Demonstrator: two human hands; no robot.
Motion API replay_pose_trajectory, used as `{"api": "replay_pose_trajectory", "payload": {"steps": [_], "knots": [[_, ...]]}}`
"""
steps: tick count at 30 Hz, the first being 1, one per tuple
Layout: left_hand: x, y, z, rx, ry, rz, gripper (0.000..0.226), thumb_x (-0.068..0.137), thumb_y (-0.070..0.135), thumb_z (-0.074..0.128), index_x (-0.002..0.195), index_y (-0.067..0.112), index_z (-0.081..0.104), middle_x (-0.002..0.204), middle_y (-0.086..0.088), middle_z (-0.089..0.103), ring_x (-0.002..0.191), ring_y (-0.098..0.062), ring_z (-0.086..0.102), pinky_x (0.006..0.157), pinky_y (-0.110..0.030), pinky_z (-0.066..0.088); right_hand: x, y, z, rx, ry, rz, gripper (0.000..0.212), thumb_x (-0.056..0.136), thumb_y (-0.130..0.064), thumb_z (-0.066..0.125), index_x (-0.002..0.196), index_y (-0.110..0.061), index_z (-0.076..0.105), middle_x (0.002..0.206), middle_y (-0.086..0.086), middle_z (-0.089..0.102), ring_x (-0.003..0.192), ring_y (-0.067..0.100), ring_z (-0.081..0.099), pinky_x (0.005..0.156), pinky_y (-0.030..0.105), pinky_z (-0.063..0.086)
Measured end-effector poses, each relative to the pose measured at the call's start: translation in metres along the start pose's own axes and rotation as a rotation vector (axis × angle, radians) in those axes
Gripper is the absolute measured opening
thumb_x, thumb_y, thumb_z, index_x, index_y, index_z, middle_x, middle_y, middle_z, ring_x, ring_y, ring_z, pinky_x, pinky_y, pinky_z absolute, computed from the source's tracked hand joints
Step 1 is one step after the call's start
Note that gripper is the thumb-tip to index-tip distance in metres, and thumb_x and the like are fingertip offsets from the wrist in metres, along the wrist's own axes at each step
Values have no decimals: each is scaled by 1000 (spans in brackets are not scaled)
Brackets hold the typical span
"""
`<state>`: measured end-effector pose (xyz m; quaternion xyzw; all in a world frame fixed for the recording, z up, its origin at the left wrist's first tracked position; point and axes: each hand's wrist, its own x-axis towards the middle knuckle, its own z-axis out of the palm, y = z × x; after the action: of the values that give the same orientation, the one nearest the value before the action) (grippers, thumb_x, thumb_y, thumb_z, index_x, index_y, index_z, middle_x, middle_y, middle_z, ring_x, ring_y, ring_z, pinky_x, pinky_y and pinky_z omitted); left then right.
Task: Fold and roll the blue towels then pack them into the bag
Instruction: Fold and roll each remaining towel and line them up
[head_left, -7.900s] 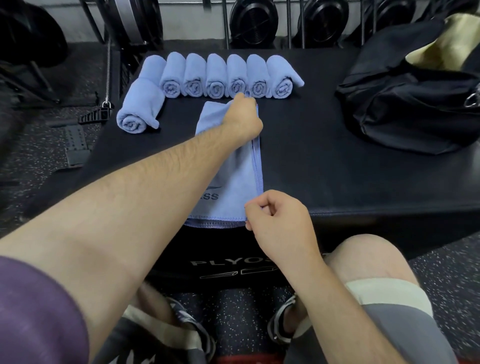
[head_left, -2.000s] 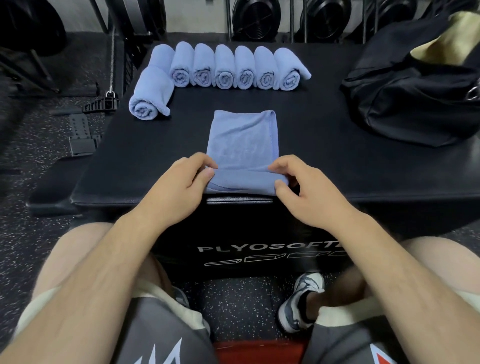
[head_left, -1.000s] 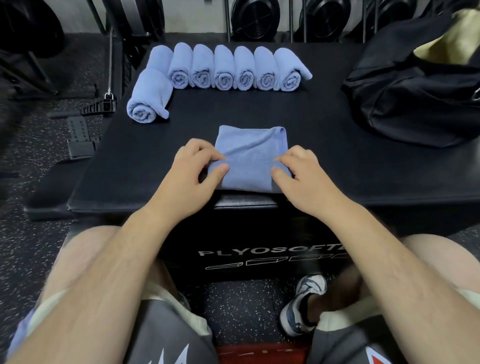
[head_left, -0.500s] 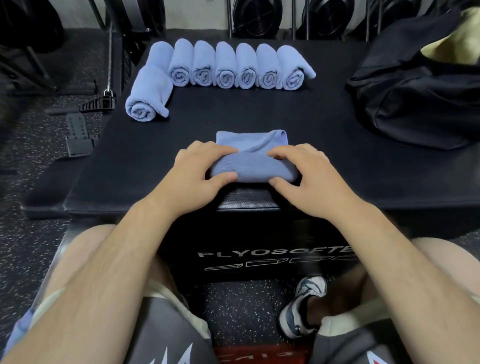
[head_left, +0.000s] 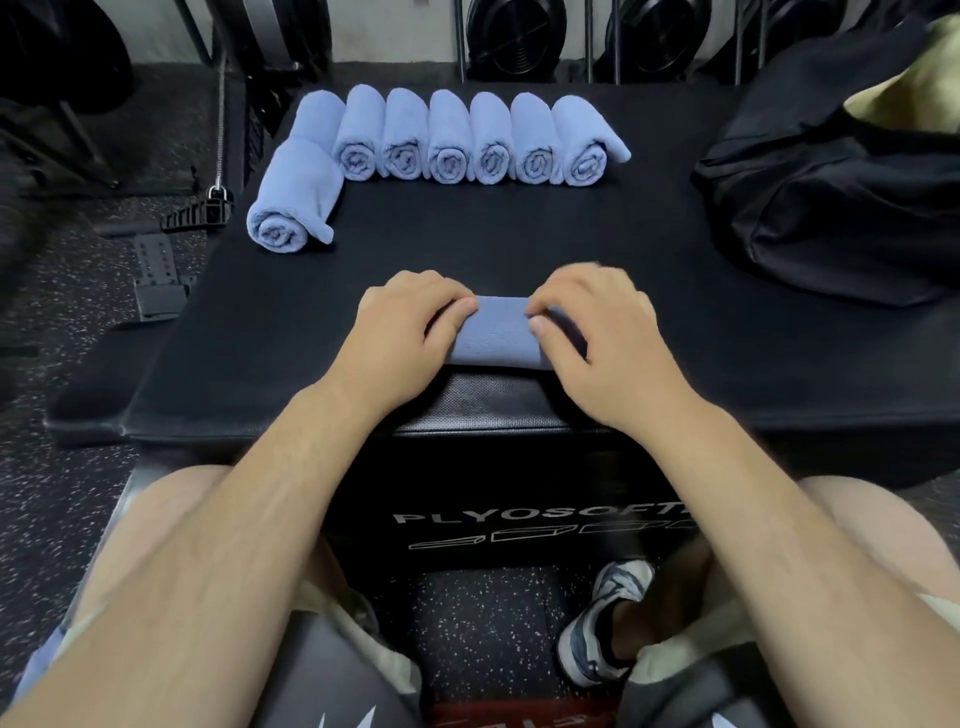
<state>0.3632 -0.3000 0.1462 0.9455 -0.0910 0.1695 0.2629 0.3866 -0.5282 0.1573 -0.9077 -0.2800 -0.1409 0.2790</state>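
Black plyo box (head_left: 519, 239) in a gym: near its front edge, the left hand (head_left: 410, 332) and right hand (head_left: 597, 332) curl round the ends of a rolled blue towel (head_left: 498, 338). Black bag (head_left: 831, 208) sits at the right edge.

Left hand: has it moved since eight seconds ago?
Yes. The left hand has come back from near the row of rolled towels to the box's near edge.

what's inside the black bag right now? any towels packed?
The black bag on the plyo box gapes at its top right, showing only something pale yellowish. No blue shows inside. The rest of the interior is hidden by the bag's own fabric, so I can't rule towels out.
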Motion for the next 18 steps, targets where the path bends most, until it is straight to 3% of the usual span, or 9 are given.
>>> {"api": "replay_pose_trajectory", "payload": {"steps": [3,5,7,9,14,18], "knots": [[14,-6,1,-5,-58,-34,27,107,35,44,106,27,70,102,12,65,105,-16,52,96,-42,38,4,9,-2,-82,-135,-37,43,85,-56,70,121,-36,60,128,-24,55,125,9,40,100,34,27],[15,-7,2,-3,2,28,27,105,36,46,106,25,71,110,10,64,109,-15,54,101,-47,42,11,15,0,-63,-173,-12,47,82,-57,72,123,-38,59,127,-28,54,126,6,37,104,32,24],[12,-5,0,-75,46,147,24,99,35,61,114,20,71,125,5,61,119,-14,55,107,-37,42,18,21,1,-16,-183,11,43,83,-60,70,120,-40,61,125,-29,53,125,4,36,108,35,27],[9,-4,-4,-144,-24,216,38,88,33,78,121,18,67,129,3,59,124,-11,52,110,-27,37,23,26,2,83,-196,57,40,82,-63,66,116,-42,64,126,-27,47,126,5,35,112,39,29],[22,-15,-1,-173,-146,78,59,78,27,87,131,28,60,127,11,57,120,-14,53,109,-36,39,33,28,7,163,-154,108,43,89,-58,57,125,-35,64,114,-18,50,114,7,41,108,42,38],[30,-14,-4,-326,-177,-47,54,77,27,88,124,34,62,121,12,61,113,-2,57,99,-27,46,36,29,0,193,-204,70,68,78,-54,79,136,-43,46,127,-19,53,120,6,46,108,35,38]]}}
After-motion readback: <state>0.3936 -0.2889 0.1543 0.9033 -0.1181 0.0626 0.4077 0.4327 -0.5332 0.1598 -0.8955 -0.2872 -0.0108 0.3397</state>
